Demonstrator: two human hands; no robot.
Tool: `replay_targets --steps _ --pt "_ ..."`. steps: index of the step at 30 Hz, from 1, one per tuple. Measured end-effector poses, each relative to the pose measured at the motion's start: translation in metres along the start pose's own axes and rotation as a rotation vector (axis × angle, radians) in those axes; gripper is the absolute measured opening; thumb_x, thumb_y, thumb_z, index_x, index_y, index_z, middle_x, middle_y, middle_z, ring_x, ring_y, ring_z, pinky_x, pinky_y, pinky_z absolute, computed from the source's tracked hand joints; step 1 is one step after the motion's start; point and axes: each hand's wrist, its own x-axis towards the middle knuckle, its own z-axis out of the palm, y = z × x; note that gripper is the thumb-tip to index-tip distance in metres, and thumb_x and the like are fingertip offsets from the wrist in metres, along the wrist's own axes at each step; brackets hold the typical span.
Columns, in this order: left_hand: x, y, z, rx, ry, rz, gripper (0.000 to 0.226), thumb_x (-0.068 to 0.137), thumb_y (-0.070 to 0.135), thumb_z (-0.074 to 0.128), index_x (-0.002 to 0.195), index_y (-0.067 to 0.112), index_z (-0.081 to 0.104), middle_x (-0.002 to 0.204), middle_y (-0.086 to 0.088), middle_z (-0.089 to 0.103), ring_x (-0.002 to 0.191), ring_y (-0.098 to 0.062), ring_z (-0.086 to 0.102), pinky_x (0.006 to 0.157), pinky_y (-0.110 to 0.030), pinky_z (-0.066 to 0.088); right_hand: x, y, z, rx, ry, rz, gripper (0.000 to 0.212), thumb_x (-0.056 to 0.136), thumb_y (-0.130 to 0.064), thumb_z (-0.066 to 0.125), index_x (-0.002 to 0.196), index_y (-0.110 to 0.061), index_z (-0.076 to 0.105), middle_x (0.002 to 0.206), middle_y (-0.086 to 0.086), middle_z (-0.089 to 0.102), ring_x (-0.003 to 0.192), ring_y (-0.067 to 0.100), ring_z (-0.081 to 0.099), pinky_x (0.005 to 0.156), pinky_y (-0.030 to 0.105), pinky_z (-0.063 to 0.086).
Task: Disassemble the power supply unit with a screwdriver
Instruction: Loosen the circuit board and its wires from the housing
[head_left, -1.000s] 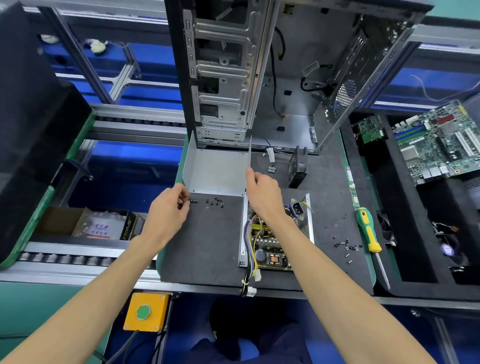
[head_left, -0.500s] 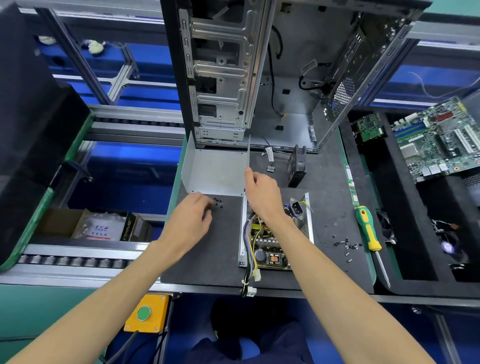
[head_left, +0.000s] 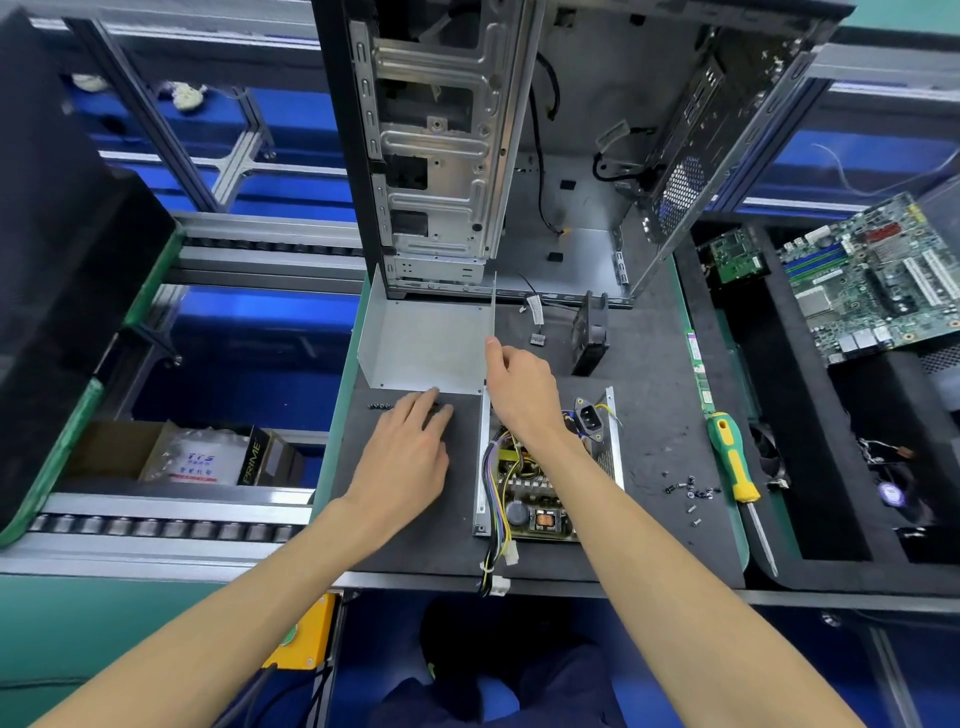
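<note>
Left hand (head_left: 410, 447) flat over screws (head_left: 382, 406); right hand (head_left: 522, 389) seemingly pinching cover (head_left: 426, 343).

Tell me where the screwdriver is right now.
In the head view, the screwdriver lies untouched at the mat's right edge, just right of a scatter of loose screws and well right of the opened power supply.

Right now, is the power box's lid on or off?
Off. The power supply shows bare wires and parts; its metal cover sits apart.
</note>
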Motion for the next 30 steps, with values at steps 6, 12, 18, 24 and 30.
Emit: replay_targets --steps 6,12,18,24,30 --pt "0.002 -0.006 0.01 0.099 -0.105 0.003 0.058 0.102 0.024 0.041 0.156 0.009 0.028 0.163 -0.012 0.025 0.152 -0.027 0.021 0.122 -0.038 0.019 0.0 0.0 0.0 -0.006 0.006 -0.005 0.057 0.107 -0.046 0.033 0.057 -0.021 0.042 0.056 -0.002 0.054 0.058 0.019 0.05 0.061 0.035 0.04" --pt "0.004 -0.005 -0.002 0.018 -0.072 -0.039 0.051 0.1 0.018 0.049 0.148 0.001 0.042 0.154 -0.018 0.04 0.144 -0.031 0.036 0.117 -0.039 0.032 -0.001 0.0 0.0 -0.011 0.01 -0.011 0.056 0.107 -0.046 0.034 0.056 -0.023 0.041 0.054 -0.004 0.051 0.055 0.015 0.048 0.055 0.033 0.035" --pt "0.023 -0.002 -0.011 0.056 -0.071 -0.112 0.034 0.099 0.015 0.044 0.128 0.005 0.06 0.122 -0.012 0.06 0.112 -0.027 0.053 0.094 -0.034 0.045 -0.002 0.0 0.0 -0.002 0.012 -0.005 0.056 0.106 -0.046 0.035 0.055 -0.024 0.039 0.052 -0.007 0.047 0.052 0.013 0.046 0.053 0.03 0.033" --pt "0.032 -0.008 -0.013 0.02 -0.137 -0.113 0.035 0.09 -0.003 0.046 0.117 0.006 0.066 0.112 -0.006 0.059 0.107 -0.024 0.051 0.08 -0.036 0.051 -0.002 0.0 0.0 0.012 0.006 0.008 0.056 0.106 -0.047 0.034 0.056 -0.021 0.04 0.056 -0.002 0.053 0.056 0.018 0.049 0.057 0.033 0.037" --pt "0.04 -0.024 -0.02 -0.15 -0.09 -0.143 0.049 0.081 -0.014 0.045 0.116 0.007 0.071 0.115 -0.008 0.065 0.106 -0.031 0.058 0.086 -0.042 0.051 -0.002 -0.002 -0.002 0.029 -0.016 0.023 0.057 0.106 -0.048 0.033 0.06 -0.017 0.046 0.062 0.001 0.061 0.061 0.023 0.056 0.063 0.035 0.047"
